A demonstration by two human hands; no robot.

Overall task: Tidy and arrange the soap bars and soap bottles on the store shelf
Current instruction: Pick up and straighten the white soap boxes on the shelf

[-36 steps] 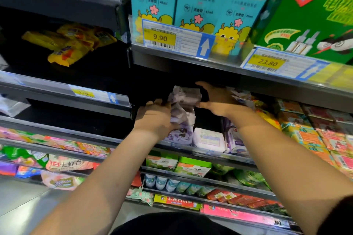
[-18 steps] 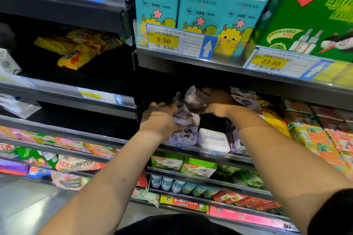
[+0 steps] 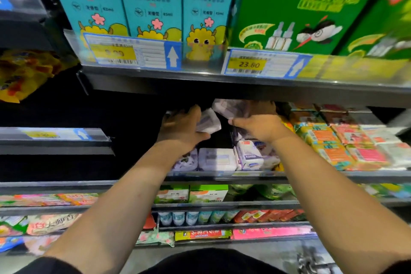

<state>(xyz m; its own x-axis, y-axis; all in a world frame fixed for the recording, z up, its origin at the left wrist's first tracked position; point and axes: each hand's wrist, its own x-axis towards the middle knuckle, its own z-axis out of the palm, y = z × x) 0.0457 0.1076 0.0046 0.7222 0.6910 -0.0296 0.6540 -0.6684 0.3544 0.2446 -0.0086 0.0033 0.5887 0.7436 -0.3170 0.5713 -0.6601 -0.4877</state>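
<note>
Soap packs [image 3: 209, 122] are up in our hands now. Our left hand [image 3: 181, 128] curls its fingers round one purple pack. Our right hand [image 3: 260, 127] pinches the top pack [image 3: 230, 108], just above our left fingertips. A moment ago they stood in one tall pile between our hands; now the pile is split in two. Under our fingers, white soap bars [image 3: 216, 159] lie on the shelf [image 3: 244, 173]. We think each pack can now go back in a neat row.
</note>
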